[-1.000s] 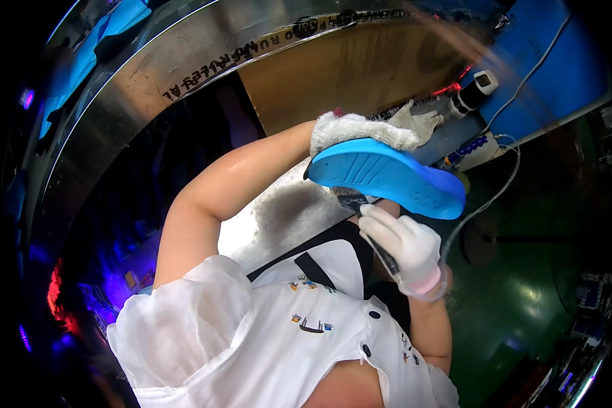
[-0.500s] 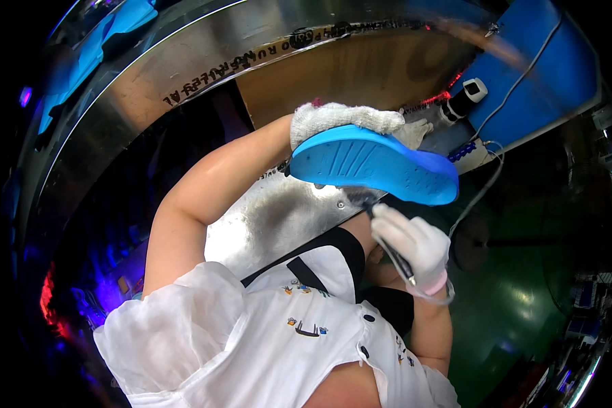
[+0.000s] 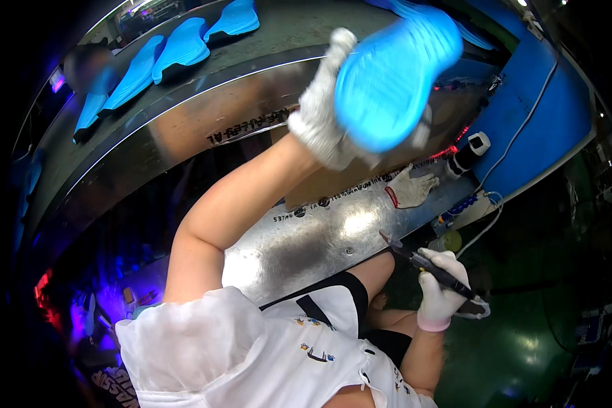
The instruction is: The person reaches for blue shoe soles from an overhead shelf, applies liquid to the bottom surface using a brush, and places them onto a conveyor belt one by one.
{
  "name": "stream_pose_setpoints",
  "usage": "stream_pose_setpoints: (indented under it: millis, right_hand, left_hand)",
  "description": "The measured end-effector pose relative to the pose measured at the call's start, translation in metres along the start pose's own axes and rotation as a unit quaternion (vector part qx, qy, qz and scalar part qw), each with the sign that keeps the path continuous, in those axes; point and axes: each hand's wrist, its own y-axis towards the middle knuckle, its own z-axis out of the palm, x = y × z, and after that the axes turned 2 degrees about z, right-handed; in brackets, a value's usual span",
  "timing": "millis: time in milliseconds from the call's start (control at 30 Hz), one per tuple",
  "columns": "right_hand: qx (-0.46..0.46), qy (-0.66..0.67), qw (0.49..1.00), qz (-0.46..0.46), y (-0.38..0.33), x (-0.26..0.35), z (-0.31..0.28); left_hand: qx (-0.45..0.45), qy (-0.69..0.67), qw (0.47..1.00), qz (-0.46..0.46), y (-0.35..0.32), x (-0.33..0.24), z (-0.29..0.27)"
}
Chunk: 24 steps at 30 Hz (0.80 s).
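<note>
My left hand (image 3: 317, 115), in a grey-white knit glove, grips a bright blue shoe sole (image 3: 387, 81) raised in front of the belt. The sole is tilted and blurred by motion; part of the thumb side is hidden behind it. Lower right, my right hand (image 3: 443, 289) in a thin white glove is closed around a black pen-shaped brush tool (image 3: 449, 277). A flat tip (image 3: 391, 239) points up and left from it, over the edge of the metal shelf and apart from the sole.
Several blue soles (image 3: 181, 49) lie on the dark curved conveyor (image 3: 279, 41) at the back. A loose knit glove (image 3: 412, 192) rests on the metal shelf (image 3: 299, 238). Beside it stand a black-and-white device (image 3: 468, 155) and a blue panel (image 3: 551, 109) with a cable (image 3: 523, 112).
My left hand has lifted the sole up and away toward the conveyor, turning it. My right hand has drawn the brush tool away from the sole, down and right.
</note>
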Motion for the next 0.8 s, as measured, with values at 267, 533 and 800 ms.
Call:
stream_pose_setpoints:
  millis: [267,533,800]
  right_hand:
    - [-0.023,0.106,0.985,0.137,-0.02,-0.013,0.004]
    - [-0.091,0.165,0.943,0.275,-0.016,-0.029,0.013]
    - [-0.187,0.092,0.935,0.286,-0.023,-0.063,-0.008]
  left_hand:
    - [0.107,0.832,0.535,0.096,0.003,-0.087,0.029]
    - [-0.238,0.939,-0.078,-0.235,-0.014,-0.171,0.011]
    - [-0.295,0.735,0.563,0.235,-0.079,-0.082,0.063]
